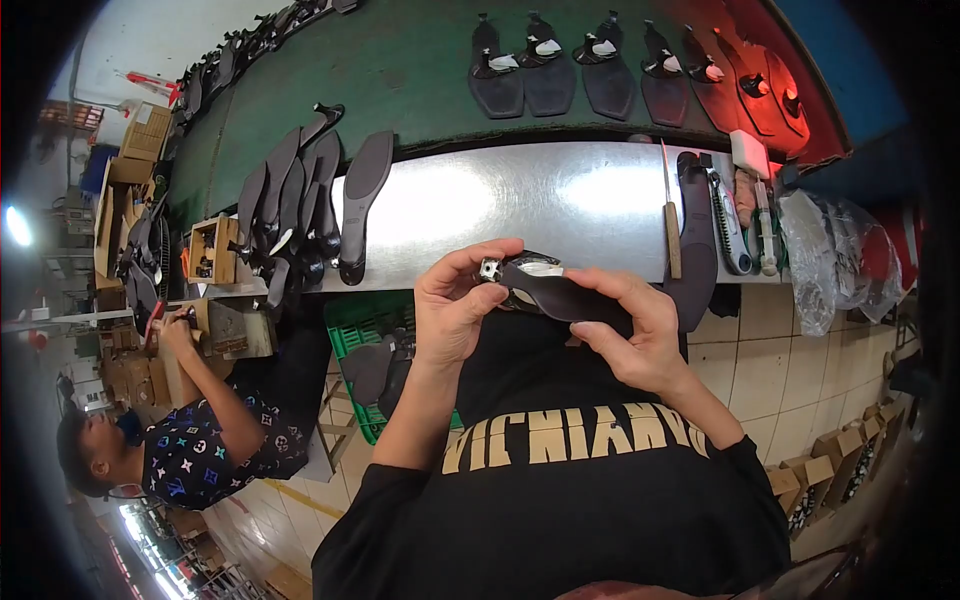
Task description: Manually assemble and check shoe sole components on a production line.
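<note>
Above my lap, at the near edge of a metal worktop [440, 195], both hands hold a dark heeled sandal [570, 300] sideways. My left hand [449, 308] pinches its heel end, where a small pale square face shows beside the fingertips. My right hand [642, 335] grips the other end of the sole between thumb and fingers. A shiny strap with a white piece shows along the sandal's far side. On the worktop to the left, several dark sandals lie in a pile, beside a single sole [368, 180].
Sandals with white pieces [551, 85] line the green conveyor [400, 75], some under red light. At right lie a wooden-handled knife [673, 235], a utility knife [732, 225] and a plastic bag [835, 255]. A green crate [375, 425] holds soles. A co-worker [215, 440] handles something at left.
</note>
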Tool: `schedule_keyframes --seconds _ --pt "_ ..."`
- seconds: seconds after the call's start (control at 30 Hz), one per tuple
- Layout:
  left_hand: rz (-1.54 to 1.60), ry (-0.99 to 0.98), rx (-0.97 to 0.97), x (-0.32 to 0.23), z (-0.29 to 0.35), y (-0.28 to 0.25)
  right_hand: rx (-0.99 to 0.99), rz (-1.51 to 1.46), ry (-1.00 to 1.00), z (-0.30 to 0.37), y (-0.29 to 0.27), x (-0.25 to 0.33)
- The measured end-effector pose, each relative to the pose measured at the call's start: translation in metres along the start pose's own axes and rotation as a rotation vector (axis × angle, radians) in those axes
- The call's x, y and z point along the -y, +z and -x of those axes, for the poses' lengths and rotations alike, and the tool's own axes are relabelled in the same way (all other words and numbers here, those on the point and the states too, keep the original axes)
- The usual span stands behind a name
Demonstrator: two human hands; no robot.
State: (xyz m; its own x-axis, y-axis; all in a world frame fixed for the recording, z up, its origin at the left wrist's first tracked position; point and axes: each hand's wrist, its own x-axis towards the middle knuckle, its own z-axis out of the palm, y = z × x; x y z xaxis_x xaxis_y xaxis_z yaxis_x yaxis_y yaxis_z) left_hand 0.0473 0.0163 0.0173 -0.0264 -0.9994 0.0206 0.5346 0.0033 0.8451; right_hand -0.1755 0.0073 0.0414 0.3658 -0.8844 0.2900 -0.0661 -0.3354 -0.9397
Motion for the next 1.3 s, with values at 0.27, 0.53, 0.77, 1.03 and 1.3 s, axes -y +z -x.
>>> schedule_keyframes --seconds 0.27,0.53,0.77,1.03,1.3 --pt "-0.003 -0.024 0.012 0.003 0.001 -0.001 0.0 -0.097 0.082 0.003 0.004 -0.004" --pt "0.003 -0.028 0.011 0.003 0.002 -0.001 0.034 -0.078 0.07 0.001 0.003 -0.005" --pt "-0.044 0.033 0.013 0.004 0.003 0.002 0.043 0.02 -0.008 -0.002 0.001 -0.001" --pt "-0.228 0.123 0.141 0.004 0.004 -0.005 0.129 0.232 -0.179 -0.013 -0.007 0.007" --pt "-0.335 0.13 0.262 -0.001 0.002 -0.011 0.151 0.318 -0.233 -0.013 -0.009 0.007"
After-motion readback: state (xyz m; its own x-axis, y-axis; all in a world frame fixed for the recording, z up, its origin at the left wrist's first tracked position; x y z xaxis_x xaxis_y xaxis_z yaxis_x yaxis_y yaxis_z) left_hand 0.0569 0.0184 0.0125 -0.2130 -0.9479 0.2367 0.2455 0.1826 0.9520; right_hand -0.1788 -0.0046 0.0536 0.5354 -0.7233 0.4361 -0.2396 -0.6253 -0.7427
